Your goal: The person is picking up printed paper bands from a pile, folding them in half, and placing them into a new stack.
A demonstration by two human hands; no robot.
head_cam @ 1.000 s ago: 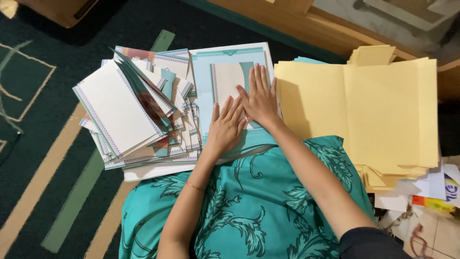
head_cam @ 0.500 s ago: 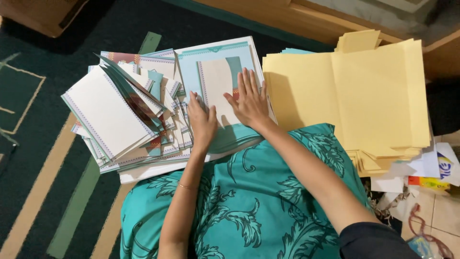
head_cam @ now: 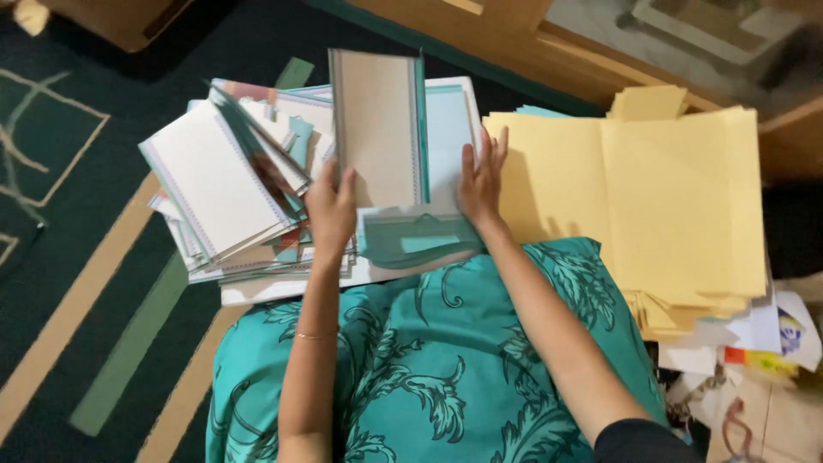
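Beige rectangular card with teal edge stripes (head_cam: pixel 380 129) stands lifted and tilted above the middle of the paper spread, its lower left corner pinched by the left hand (head_cam: pixel 331 208), whose fingers are closed around that edge. Under it lies a pale blue sheet with a white border (head_cam: pixel 448 129), and the right hand (head_cam: pixel 480 177) rests flat on this sheet with fingers stretched out and slightly spread, gripping nothing. Just left of the left hand sits a messy fanned stack of white and teal cards (head_cam: pixel 227 184), touching the blue sheet's side. To the right, a wide pile of yellow paper sheets (head_cam: pixel 651 197) lies beside the right hand. Both forearms reach out over a teal floral-patterned cloth (head_cam: pixel 429 369) covering the lap, on a dark green patterned carpet (head_cam: pixel 60 197).
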